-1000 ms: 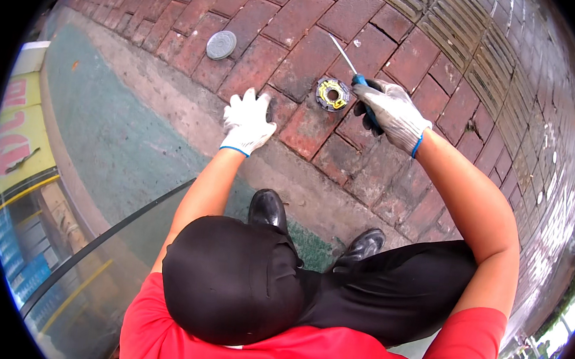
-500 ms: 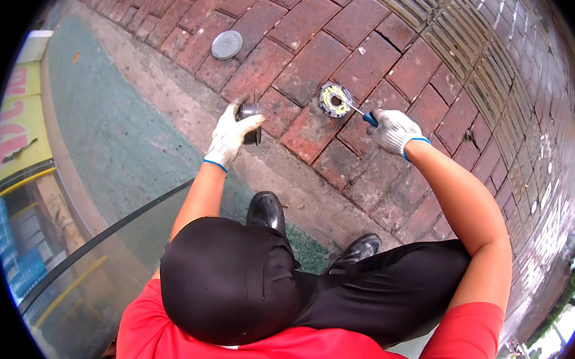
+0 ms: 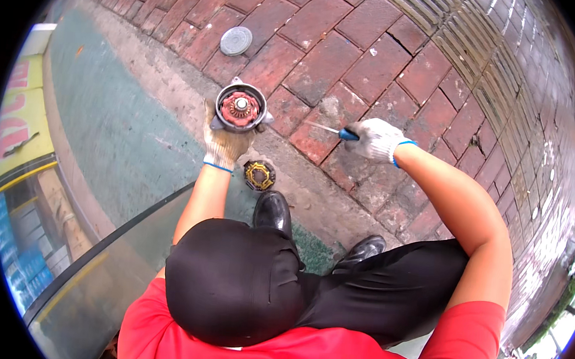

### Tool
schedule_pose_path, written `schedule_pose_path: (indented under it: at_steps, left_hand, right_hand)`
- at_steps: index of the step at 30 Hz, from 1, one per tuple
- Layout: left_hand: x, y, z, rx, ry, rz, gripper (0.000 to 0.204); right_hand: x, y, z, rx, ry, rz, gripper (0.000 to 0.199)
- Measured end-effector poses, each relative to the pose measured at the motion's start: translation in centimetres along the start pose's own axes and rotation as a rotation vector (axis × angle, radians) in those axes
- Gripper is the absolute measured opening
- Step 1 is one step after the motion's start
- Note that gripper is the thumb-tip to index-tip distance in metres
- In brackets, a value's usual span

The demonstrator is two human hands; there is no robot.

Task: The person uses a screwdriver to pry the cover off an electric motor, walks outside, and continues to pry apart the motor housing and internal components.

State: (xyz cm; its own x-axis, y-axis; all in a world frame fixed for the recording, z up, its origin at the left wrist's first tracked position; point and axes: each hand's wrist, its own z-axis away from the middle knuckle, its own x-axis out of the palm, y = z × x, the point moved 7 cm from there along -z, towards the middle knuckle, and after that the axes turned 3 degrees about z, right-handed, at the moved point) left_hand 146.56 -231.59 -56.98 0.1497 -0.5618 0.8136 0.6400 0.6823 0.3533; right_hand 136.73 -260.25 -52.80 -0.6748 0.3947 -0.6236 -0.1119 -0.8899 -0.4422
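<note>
My gloved left hand (image 3: 226,148) grips a round motor housing (image 3: 220,111), its open face turned up. Inside it sits a red-and-copper rotor (image 3: 240,105) with a bright shaft end at its centre; most of my left fingers are hidden beneath. Closed around the blue handle of a screwdriver (image 3: 348,135), my gloved right hand (image 3: 377,140) points the thin metal blade left over the bricks, touching no part. A dark round plate with a yellow ring-shaped frame (image 3: 259,176) shows just beyond my left boot, below the motor.
A grey round disc (image 3: 236,41) lies on the red brick paving (image 3: 317,66). My black boots (image 3: 273,211) stand by the concrete kerb strip (image 3: 300,187). A transparent panel with a dark edge (image 3: 113,231) rises at my left, near a yellow board (image 3: 22,120).
The yellow-framed plate has gone from the bricks by the screwdriver tip to beside my left boot. My left hand has turned the motor face up. The screwdriver has shifted slightly left and nearer.
</note>
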Motion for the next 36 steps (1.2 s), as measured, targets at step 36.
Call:
schedule_pose_path:
  at_steps: [36]
  left_hand:
    - [-3.2, -3.9, 0.4, -0.144, 0.006, -0.088, 0.068]
  right_hand:
    - [-0.9, 4.5, 1.5, 0.072, 0.146, -0.254, 0.042]
